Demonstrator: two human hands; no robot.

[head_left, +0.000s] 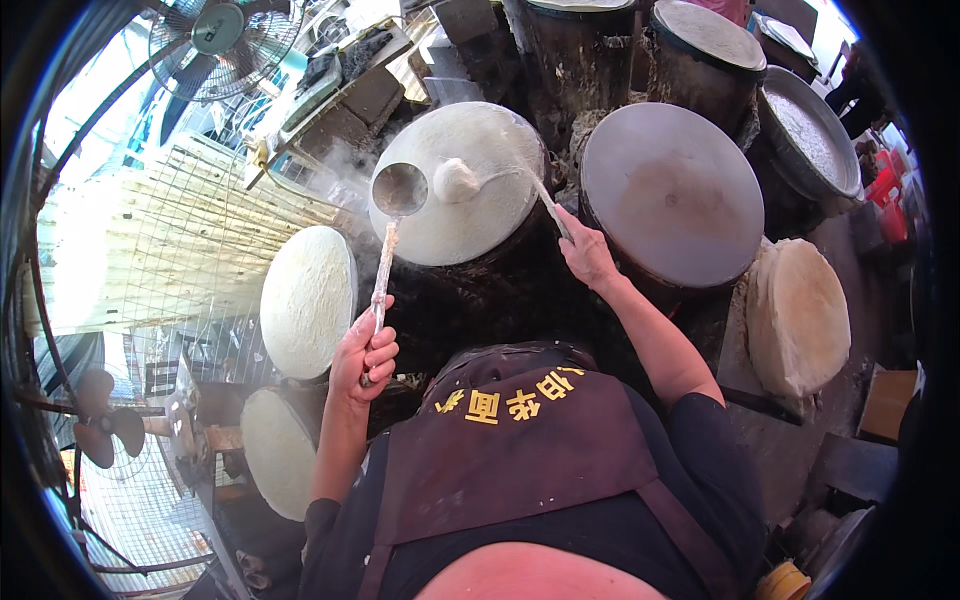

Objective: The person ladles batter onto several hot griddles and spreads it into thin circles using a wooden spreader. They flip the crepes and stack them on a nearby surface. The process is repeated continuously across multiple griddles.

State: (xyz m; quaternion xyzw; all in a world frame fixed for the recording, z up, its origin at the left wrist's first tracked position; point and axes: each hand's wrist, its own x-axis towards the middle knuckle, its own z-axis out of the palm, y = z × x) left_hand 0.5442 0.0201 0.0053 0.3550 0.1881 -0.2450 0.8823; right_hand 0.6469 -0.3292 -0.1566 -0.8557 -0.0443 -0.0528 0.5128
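My left hand [365, 355] is closed round the long, pale-crusted handle of a metal ladle [399, 188]. The ladle's round bowl hangs over the left part of a round griddle [470, 228] coated in white batter, with steam beside it. A pale rounded lump [455, 180] lies near the griddle's middle; whether it is batter or a tool's head, I cannot tell. My right hand [585, 250] grips a thin stick [547, 200] that reaches over the griddle's right side, its far end indistinct against the white.
A bare grey griddle [670, 190] stands right. Round pale sheets [305, 300] lean at left; a thick stack [800, 315] sits lower right. Several drums [700, 90] and a basin of white stuff [808, 135] line the back. Fans [215, 35] and wire racks [150, 230] fill the left.
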